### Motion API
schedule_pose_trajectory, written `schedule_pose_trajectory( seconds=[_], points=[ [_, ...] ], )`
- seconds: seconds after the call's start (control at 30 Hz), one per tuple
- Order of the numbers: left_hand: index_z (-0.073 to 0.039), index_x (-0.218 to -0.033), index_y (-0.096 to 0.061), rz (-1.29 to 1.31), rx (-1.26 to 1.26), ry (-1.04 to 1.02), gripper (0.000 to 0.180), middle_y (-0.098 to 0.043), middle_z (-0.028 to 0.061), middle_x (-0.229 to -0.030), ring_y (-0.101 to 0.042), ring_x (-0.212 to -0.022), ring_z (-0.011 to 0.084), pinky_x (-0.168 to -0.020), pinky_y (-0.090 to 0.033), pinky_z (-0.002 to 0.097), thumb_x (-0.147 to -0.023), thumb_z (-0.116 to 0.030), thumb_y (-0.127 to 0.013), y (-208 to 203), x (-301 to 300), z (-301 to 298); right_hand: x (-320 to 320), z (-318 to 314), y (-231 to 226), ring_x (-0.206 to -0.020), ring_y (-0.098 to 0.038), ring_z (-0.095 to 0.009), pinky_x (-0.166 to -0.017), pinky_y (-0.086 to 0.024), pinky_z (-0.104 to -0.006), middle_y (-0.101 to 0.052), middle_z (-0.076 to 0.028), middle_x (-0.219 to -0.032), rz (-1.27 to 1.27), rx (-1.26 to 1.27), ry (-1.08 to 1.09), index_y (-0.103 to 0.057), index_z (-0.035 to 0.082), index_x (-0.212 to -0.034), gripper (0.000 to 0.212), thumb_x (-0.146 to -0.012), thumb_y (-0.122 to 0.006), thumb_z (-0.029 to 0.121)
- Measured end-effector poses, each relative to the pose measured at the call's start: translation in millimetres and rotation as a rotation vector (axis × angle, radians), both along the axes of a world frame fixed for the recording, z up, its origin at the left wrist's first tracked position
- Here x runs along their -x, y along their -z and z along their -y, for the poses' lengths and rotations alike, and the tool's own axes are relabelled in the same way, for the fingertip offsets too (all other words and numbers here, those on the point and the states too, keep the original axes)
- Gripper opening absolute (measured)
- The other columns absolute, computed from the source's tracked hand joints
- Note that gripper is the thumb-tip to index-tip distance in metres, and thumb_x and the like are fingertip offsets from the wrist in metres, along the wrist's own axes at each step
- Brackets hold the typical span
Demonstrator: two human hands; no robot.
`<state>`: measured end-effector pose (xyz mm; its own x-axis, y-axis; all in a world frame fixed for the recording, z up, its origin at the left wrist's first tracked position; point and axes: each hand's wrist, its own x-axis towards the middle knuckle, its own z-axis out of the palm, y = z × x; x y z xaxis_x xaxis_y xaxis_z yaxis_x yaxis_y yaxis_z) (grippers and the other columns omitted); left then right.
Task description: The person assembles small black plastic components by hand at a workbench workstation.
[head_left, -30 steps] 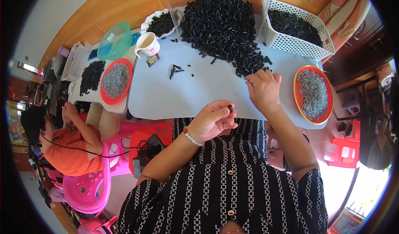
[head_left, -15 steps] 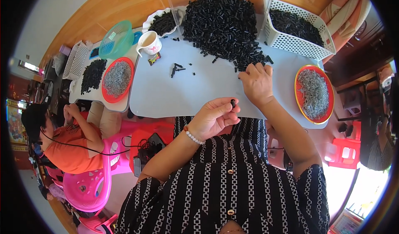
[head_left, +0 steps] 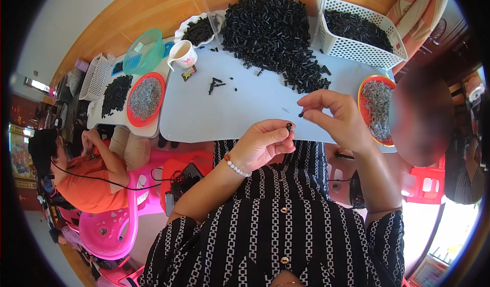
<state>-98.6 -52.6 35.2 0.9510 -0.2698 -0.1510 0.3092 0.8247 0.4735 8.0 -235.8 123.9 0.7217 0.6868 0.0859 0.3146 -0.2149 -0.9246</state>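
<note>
Between the thumb and fingers of my left hand [head_left: 265,143] is a short black tube [head_left: 289,127], held over the table's near edge. My right hand [head_left: 337,114] is just right of it, its thumb and forefinger pinched on a small black piece [head_left: 301,115]. Beyond both hands a large heap of short black tubes [head_left: 268,29] spreads over the pale table [head_left: 204,121]. Right of my right hand, a red plate with a yellow rim [head_left: 363,103] holds a pile of tiny grey-clear pieces [head_left: 377,116].
A white perforated basket [head_left: 357,50] of black pieces stands back right. A mug [head_left: 182,55], a small packet [head_left: 189,73] and loose black pieces [head_left: 214,85] lie left. A person in orange [head_left: 92,177] sits by a side table [head_left: 97,118]. A blurred dark oval [head_left: 422,113] overlaps the plate's right side.
My right hand has come back from the heap's near edge toward my left hand, with a small black piece in its pinch. A blurred oval has appeared at the right.
</note>
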Motion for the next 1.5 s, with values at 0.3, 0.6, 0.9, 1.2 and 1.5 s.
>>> schedule_pose_trajectory(
  seconds=[0.3, 0.6, 0.9, 1.2, 1.5],
  points=[
    [0.001, -0.108, -0.064, -0.04, -0.092, 0.051, 0.019, -0.067, 0.0082, -0.092, -0.067, -0.077, 0.0151, -0.078, -0.059, 0.0343, -0.091, -0.005, -0.06, -19, 4, 10, 18, 7, -16, -0.069, -0.057, -0.01, -0.066, -0.047, -0.0255, -0.067, -0.007, -0.078, -0.016, -0.05, -0.014, -0.069, -0.002, -0.089, 0.01, -0.082, -0.067, 0.005],
    [0.0, -0.107, -0.065, -0.072, -0.085, 0.055, 0.018, -0.068, 0.0089, -0.091, -0.067, -0.077, 0.0161, -0.079, -0.058, 0.0355, -0.09, -0.006, -0.061, -26, 10, 14, 23, 7, -18, -0.068, -0.063, -0.017, -0.064, -0.046, -0.0283, -0.067, -0.01, -0.075, 0.172, -0.052, -0.06, -0.068, 0.0, -0.084, 0.006, -0.081, -0.065, 0.002],
    [-0.002, -0.106, -0.065, -0.019, 0.017, 0.085, 0.017, -0.067, 0.0071, -0.094, -0.066, -0.083, 0.0161, -0.079, -0.057, 0.0365, -0.092, -0.01, -0.059, -26, 12, 13, 34, 8, -9, -0.075, -0.062, -0.018, -0.079, -0.04, -0.0313, -0.068, -0.006, -0.082, 0.373, -0.082, -0.067, -0.069, 0.005, -0.091, 0.015, -0.076, -0.068, 0.002],
    [-0.006, -0.101, -0.066, -0.085, 0.081, 0.101, 0.012, -0.065, 0.0018, -0.099, -0.062, -0.098, 0.0148, -0.087, -0.052, 0.0356, -0.092, -0.011, -0.06, -25, 10, 19, 45, 8, 8, -0.081, -0.062, -0.019, -0.1, -0.031, -0.044, -0.067, -0.006, -0.093, 0.601, -0.064, -0.005, -0.064, 0.006, -0.104, 0.035, -0.07, -0.07, -0.001],
    [-0.005, -0.1, -0.065, -0.147, 0.105, 0.082, 0.011, -0.064, 0.0015, -0.097, -0.062, -0.096, 0.0144, -0.087, -0.052, 0.0317, -0.091, -0.009, -0.061, -19, 7, 20, 51, -3, 30, -0.077, -0.061, -0.019, -0.109, -0.02, -0.0509, -0.061, -0.003, -0.083, 0.574, -0.092, 0.06, -0.06, 0.005, -0.1, 0.031, -0.071, -0.06, -0.006]
  ],
)
